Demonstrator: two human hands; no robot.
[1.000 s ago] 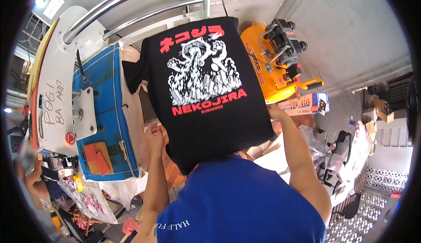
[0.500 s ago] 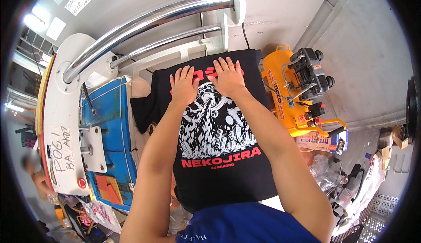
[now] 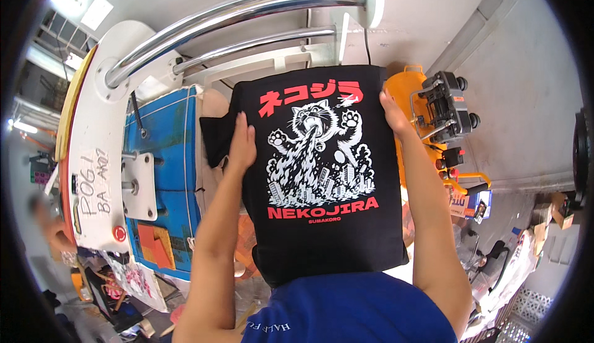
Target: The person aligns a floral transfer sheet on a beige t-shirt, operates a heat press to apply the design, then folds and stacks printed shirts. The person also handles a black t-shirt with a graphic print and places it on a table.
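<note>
A black T-shirt (image 3: 322,250) lies spread flat in front of me, its front printed with a white cat-monster drawing and red lettering. My left hand (image 3: 244,142) is at the shirt's left edge, fingers stretched out and pointing away from me, beside the short sleeve (image 3: 215,138). Opposite it, my right hand (image 3: 394,117) rests along the right edge near the upper corner. Its fingers are extended too, though some are hidden from view. Neither hand covers the print. What supports the shirt is hidden beneath it.
To the left stands a white heat-press head (image 3: 99,188) with chrome tubes (image 3: 247,15) arching over the far side. Beside it is a blue covered platen (image 3: 164,200). An orange air compressor (image 3: 414,101) stands at right. Another person (image 3: 59,234) is at the far left.
My hands have left the top of the print and moved apart to the shirt's two side edges. The whole print now shows. The view has shifted slightly.
</note>
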